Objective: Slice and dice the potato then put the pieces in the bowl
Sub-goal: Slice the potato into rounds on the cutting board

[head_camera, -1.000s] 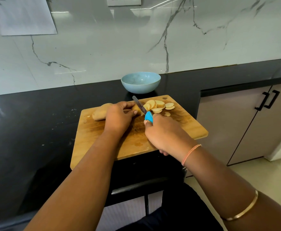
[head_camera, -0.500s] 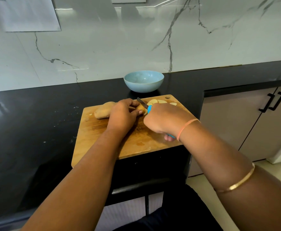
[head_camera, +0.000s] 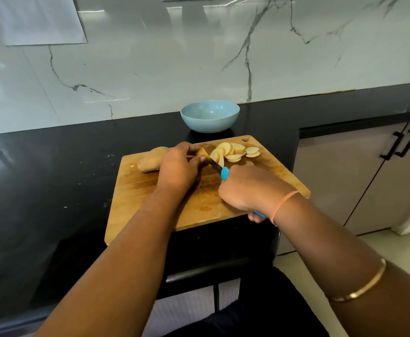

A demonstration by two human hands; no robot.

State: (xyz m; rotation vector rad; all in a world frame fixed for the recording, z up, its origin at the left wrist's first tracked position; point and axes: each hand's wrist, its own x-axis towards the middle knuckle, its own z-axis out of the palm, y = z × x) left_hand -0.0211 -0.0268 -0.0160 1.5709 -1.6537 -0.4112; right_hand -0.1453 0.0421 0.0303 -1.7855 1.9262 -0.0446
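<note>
The fingers of my left hand (head_camera: 177, 166) curl over the cut end of the tan oblong potato (head_camera: 150, 159), pinning it to the worn wooden chopping board (head_camera: 150, 205). My right hand (head_camera: 245, 188) clenches the blue-handled small knife (head_camera: 224, 173), its blade against the potato's cut face. Pale round slices (head_camera: 233, 153) fan out just beyond. The light-blue round bowl (head_camera: 210, 124) stands behind the board on the black worktop (head_camera: 53, 171).
</note>
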